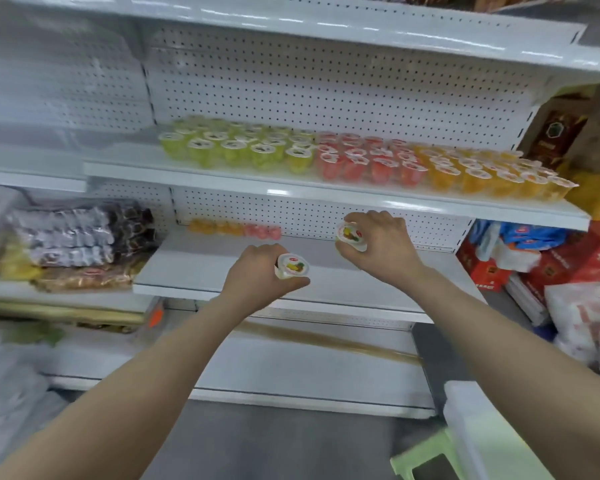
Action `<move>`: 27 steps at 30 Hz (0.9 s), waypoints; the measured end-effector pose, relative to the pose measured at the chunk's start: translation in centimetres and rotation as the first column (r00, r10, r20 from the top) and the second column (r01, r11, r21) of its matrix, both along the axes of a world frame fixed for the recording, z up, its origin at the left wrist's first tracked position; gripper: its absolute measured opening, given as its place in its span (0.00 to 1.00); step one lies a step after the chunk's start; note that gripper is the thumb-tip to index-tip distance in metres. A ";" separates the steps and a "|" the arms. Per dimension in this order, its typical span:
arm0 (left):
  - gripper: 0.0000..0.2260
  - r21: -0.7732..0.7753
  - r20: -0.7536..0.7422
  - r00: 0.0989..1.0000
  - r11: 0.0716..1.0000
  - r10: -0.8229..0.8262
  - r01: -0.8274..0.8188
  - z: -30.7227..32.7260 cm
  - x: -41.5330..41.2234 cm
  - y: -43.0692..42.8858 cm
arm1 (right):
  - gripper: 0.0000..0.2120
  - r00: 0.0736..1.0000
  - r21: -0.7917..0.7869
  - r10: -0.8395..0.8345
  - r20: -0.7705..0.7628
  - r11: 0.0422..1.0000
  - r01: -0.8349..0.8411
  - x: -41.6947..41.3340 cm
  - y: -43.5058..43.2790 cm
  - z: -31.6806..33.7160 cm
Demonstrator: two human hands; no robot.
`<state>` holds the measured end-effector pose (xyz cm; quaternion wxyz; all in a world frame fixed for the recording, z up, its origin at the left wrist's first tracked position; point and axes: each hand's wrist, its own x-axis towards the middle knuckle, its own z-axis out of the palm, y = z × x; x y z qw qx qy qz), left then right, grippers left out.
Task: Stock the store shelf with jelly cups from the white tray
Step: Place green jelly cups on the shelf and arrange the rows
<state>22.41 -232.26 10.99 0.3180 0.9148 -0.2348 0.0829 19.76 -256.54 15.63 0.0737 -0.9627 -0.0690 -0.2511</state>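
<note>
One small clear plastic jelly cup (291, 266) with a fruit-printed lid is gripped in the curled fingers of the left hand (257, 271), stretched out over the white metal lower shelf (194, 268). A second cup (352, 235) is clasped by the right hand (385, 240), further in over that shelf; two cups are held in all.

Floor (291, 445): plain grey, smooth. White metal shelving (194, 268) with a perforated back panel (326, 81) fills the view. Bright glare strips (278, 192) lie along the shelf edges. Left bay: wrapped packets (73, 244), blurred. Right side: red boxes (492, 268), white bags (582, 317) beside them. Pale green stool (426, 459) at lower right, partly cut off.
</note>
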 end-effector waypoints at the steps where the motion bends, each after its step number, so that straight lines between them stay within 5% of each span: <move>1: 0.22 -0.006 0.010 1.000 1.000 0.014 -0.014 0.4 0.5 2.0 | 0.26 1.000 -0.005 0.014 0.006 1.000 -0.014 0.8 1.9 0.3; 14: 0.20 -0.070 0.064 0.987 0.987 0.150 -0.146 3.9 6.8 22.0 | 0.19 0.989 0.130 0.144 0.030 0.981 -0.146 10.1 21.3 3.6; 27: 0.26 -0.136 0.138 0.948 0.954 0.287 -0.269 5.4 17.3 28.9 | 0.14 0.955 0.078 0.293 0.047 0.952 -0.296 23.1 30.1 6.9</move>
